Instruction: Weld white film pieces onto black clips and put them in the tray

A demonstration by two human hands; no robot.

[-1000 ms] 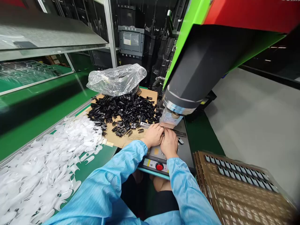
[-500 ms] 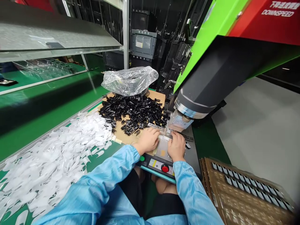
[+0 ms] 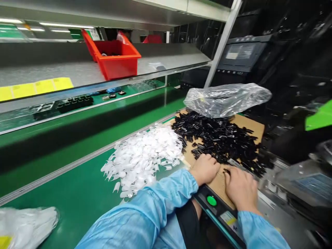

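Observation:
My left hand [image 3: 206,168] rests knuckles-up on a cardboard sheet [image 3: 250,123], at the near edge of a heap of small black plastic parts [image 3: 220,138]. Its fingers are curled under, so whatever they may hold is hidden. My right hand [image 3: 240,188] lies just to the right on the same cardboard, fingertips pinched on a small black part [image 3: 227,171] at the edge of the heap. A pile of white translucent pieces [image 3: 145,155] lies left of my left hand on the green belt [image 3: 77,186]. Both arms are in light blue sleeves.
A crumpled clear plastic bag [image 3: 225,98] sits behind the black heap. A green button [image 3: 212,200] is on the console edge below my hands. The press machine [image 3: 320,119] is at far right, blurred. A red bin [image 3: 116,58] stands on the shelf above; a white bag [image 3: 26,224] lies bottom left.
The view has swung left, so the press is now at the right edge. Both hands have left the plate under the press head and moved left onto the cardboard by the black parts.

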